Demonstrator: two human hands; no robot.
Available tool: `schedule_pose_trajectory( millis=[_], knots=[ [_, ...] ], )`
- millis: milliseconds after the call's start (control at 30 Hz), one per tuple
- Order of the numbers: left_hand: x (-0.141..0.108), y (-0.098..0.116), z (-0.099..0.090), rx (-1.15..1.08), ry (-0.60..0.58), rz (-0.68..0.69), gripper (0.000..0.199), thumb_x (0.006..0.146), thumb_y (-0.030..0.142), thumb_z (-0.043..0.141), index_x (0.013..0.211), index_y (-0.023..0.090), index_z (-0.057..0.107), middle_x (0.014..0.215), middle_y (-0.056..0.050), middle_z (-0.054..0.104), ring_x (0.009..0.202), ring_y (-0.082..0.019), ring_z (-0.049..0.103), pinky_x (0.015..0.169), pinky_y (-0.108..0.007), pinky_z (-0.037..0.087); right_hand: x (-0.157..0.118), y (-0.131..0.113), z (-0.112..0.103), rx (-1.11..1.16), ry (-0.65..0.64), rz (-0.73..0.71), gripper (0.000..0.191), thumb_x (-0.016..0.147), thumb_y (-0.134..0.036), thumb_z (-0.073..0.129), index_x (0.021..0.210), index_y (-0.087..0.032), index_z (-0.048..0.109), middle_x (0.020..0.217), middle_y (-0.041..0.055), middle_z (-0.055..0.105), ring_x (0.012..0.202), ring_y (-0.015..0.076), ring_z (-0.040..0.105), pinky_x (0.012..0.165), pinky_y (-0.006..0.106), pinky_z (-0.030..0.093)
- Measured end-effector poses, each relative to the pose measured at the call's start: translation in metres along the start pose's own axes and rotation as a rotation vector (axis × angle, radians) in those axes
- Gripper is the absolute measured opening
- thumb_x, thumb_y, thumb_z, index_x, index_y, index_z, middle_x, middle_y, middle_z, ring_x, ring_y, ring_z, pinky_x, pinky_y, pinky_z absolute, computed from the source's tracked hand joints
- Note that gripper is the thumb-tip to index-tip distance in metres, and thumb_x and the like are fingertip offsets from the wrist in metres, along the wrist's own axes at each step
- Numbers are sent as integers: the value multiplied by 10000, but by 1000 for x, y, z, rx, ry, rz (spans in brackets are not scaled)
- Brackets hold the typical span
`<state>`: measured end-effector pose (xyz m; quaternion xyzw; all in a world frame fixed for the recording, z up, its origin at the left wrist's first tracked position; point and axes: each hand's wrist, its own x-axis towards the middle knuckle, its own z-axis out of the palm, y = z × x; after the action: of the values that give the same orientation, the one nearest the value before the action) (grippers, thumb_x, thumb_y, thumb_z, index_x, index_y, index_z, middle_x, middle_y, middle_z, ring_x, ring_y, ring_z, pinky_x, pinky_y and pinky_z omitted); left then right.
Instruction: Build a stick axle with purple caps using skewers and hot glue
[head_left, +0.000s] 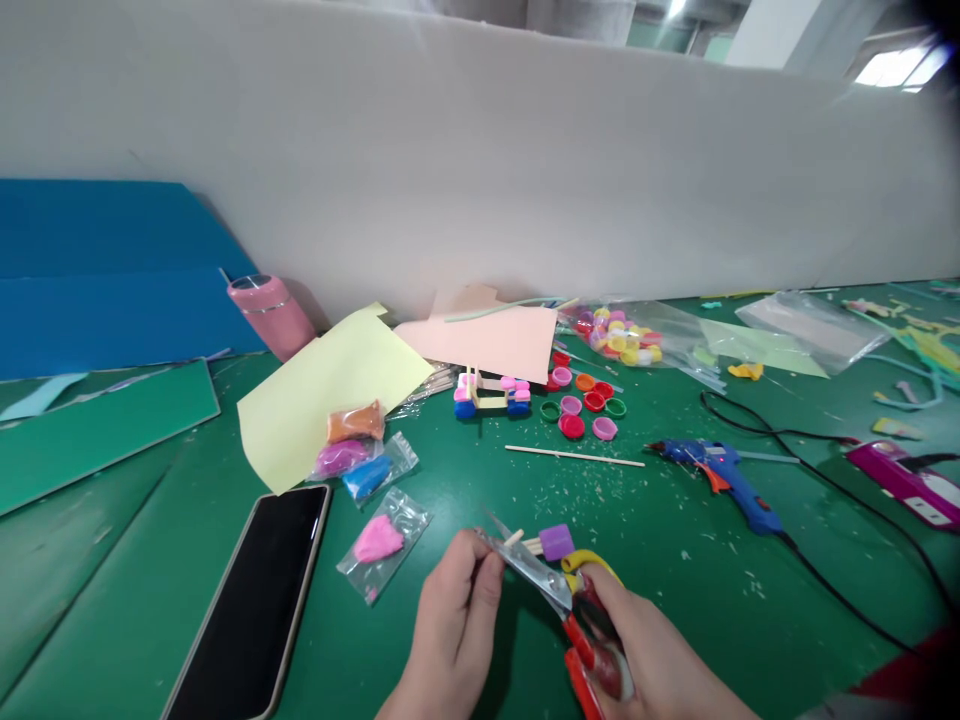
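My right hand grips a pair of scissors with red and yellow handles, its blades pointing left. My left hand is closed in a pinch at the blade tips, on a thin wooden stick whose pale end shows between the blades. Fingers and blades hide most of that stick. Just beyond the scissors lies a purple block with short pale sticks poking out of its left side. Farther back stands a small wooden-stick model with pink and blue pieces. A longer thin stick lies across the green table.
A blue glue gun with a black cable lies to the right. Coloured bottle caps are scattered near the back. At left are a phone, bagged clay, yellow paper and a pink tumbler. A white partition stands behind.
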<state>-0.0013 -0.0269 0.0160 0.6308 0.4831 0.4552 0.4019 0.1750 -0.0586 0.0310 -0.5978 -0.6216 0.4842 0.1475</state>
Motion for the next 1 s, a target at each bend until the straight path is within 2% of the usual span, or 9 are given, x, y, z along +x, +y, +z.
schedule_pose_trajectory(
  millis=[100,200,333,500,667,733,800,900,1000],
  knots=[
    [1,-3,-4,-217,-84,-144,223,853,325,453,699,184,531,659,-7,503,602,-142,443,555,-237,363,-1,1,-3,25,-12,-28,331,660,-186,554,974,-184,448,713,-17,538,560,97,469,494,173,373],
    [3,-4,-5,-489,-179,-265,236,835,365,497,700,174,524,633,15,443,584,-118,386,558,-233,328,-2,5,-2,35,-20,-56,404,642,-152,557,1025,-178,430,679,-28,516,566,104,469,511,179,392],
    [4,1,-4,-823,-297,-374,245,815,366,543,679,165,507,554,58,325,517,-86,268,506,-216,236,-5,5,4,133,-10,22,442,601,-128,576,1007,-184,408,674,-39,481,533,91,455,496,179,409],
    [6,6,-3,-985,-336,-446,218,804,327,572,677,160,510,526,64,325,493,-77,253,497,-221,200,-7,0,4,157,13,97,487,549,-166,644,968,-197,398,715,-42,480,522,77,445,478,179,396],
    [6,3,-2,-953,-351,-434,232,814,342,553,677,164,494,533,67,309,495,-77,250,495,-221,203,-7,7,4,-36,39,64,330,562,-102,562,849,-193,428,678,-33,511,558,94,462,482,182,347],
    [4,0,-1,-834,-329,-397,242,827,361,527,689,166,491,560,60,312,514,-83,259,496,-221,214,-6,10,5,-59,51,59,324,564,-104,553,849,-192,425,669,-31,522,551,96,460,481,185,338],
    [2,-3,-1,-621,-273,-335,243,844,363,497,707,163,500,604,43,351,554,-94,295,517,-224,246,-5,11,5,-44,50,53,296,576,-136,561,834,-187,424,656,-29,519,548,99,456,490,192,347],
    [0,-5,-2,-340,-200,-228,246,860,356,465,717,161,511,662,17,411,616,-115,353,571,-239,292,-2,9,4,42,1,41,246,601,-189,565,796,-193,415,633,-42,483,516,87,428,469,185,351],
    [0,-5,-5,-296,-197,-187,260,865,364,448,714,163,511,660,15,418,614,-117,360,569,-240,299,-1,8,6,122,26,37,295,590,-181,570,844,-200,421,639,-53,472,487,77,420,453,175,363]
  ],
)
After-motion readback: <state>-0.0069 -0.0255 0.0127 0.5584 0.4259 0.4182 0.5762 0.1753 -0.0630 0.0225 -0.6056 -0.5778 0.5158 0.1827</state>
